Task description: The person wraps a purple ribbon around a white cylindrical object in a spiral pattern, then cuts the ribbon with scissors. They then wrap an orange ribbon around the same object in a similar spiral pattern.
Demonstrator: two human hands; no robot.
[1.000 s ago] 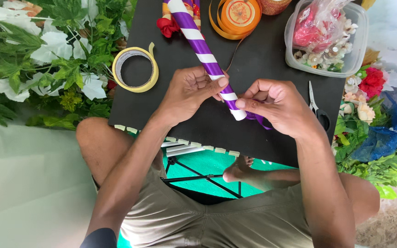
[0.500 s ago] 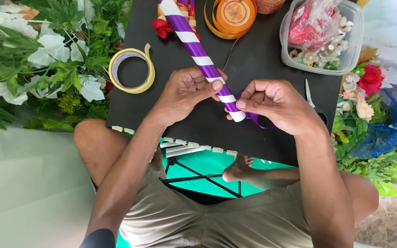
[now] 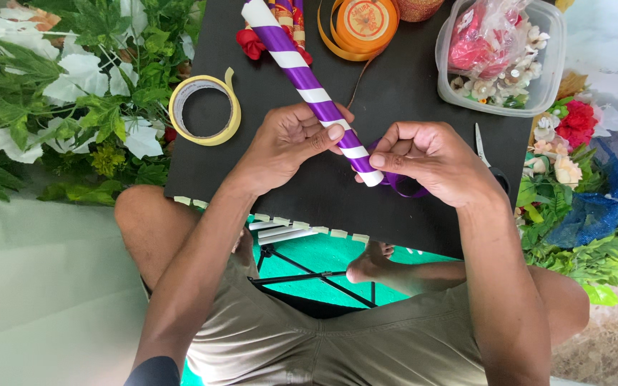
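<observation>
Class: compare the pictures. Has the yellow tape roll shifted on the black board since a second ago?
No. The yellow tape roll sits at the same spot near the black board's left edge, beside the white flowers.

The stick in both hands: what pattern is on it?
The stick is white, wound with a purple spiral band, seen clearly in the head view.

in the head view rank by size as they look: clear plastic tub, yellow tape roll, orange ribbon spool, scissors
1. clear plastic tub
2. orange ribbon spool and yellow tape roll: look alike, and the spool is cut off at the top
3. scissors, partly hidden by the right hand
</observation>
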